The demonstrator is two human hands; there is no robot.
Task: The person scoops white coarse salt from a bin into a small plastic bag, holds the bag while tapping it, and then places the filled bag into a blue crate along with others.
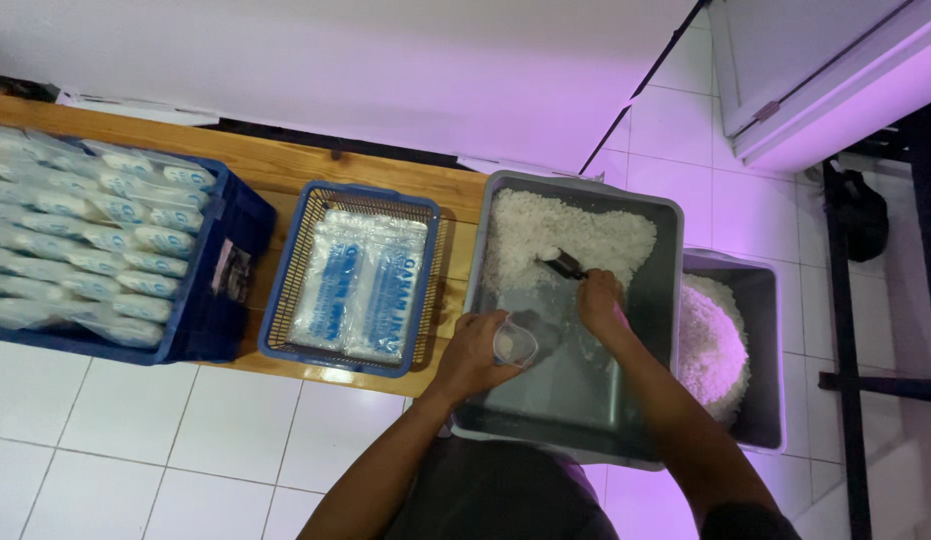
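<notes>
My right hand (601, 300) grips a dark scoop (564, 264) whose tip is dug into a heap of white rice (571, 232) at the far end of a grey tub (576, 395). My left hand (476, 352) holds a small clear plastic bag (515, 341) open over the tub's bare near half, just left of the scoop hand. Both forearms reach in from the bottom of the view.
A blue mesh basket (286, 290) with flat stacks of empty printed bags stands left of the tub on a wooden bench (286, 160). A blue crate (221, 300) of filled bags sits farther left. A second grey bin (761, 350) of rice stands on the right, on the white tile floor.
</notes>
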